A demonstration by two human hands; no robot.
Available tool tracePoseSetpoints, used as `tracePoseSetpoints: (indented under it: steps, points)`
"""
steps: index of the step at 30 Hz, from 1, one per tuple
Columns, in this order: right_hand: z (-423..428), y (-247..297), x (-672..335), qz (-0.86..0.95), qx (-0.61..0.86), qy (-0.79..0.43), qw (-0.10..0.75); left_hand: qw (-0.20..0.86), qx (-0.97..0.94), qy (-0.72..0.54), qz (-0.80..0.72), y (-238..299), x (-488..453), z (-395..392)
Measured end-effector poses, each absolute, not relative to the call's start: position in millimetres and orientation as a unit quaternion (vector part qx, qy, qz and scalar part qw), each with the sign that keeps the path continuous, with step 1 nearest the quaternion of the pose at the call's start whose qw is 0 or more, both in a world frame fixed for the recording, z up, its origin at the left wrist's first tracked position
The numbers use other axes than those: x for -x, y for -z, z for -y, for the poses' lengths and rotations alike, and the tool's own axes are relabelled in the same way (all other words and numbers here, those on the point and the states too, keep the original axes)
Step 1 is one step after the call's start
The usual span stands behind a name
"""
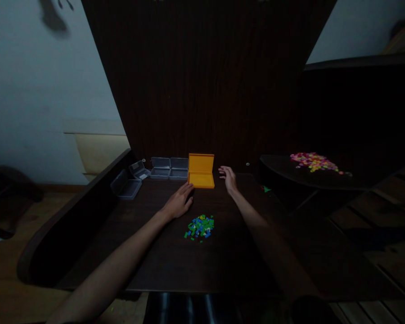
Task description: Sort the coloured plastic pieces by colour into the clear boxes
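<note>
An orange-yellow box [201,180] stands at the back of the dark table with its lid raised, and I see nothing inside it. Near the box's front left corner rests my left hand [178,202], palm down, fingers stretched out, the fingertips at or very close to that corner. Just right of the box, a little apart from it, my right hand [229,179] hovers with fingers loosely spread and holds nothing. Between my forearms lies a loose pile of small green, blue and yellow building bricks [200,226].
Several clear plastic boxes [160,173] with lids up line the back left. A dark wooden panel [209,81] rises behind the table. On a curved side shelf [273,164] at right lies a heap of pink and yellow pieces [313,162]. A small green and red item [265,189] sits below it.
</note>
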State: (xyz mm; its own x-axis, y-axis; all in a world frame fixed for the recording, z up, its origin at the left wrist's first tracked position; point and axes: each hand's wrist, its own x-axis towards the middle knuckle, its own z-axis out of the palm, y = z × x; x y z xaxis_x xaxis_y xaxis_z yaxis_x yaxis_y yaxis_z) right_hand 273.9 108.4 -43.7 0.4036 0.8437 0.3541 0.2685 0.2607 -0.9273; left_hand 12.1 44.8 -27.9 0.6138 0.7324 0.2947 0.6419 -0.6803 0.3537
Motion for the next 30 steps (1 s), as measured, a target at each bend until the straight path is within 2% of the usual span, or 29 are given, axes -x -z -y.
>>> tracePoseSetpoints:
  steps: [13, 30]
  points:
    - [-146, 51, -262, 0.488, 0.555, -0.268, 0.618, 0.102, -0.894, -0.226, -0.374, 29, -12, -43]
    - [-127, 52, -264, 0.543, 0.573, -0.226, 0.571, 0.102, -0.912, -0.23, -0.324, 17, 3, -24]
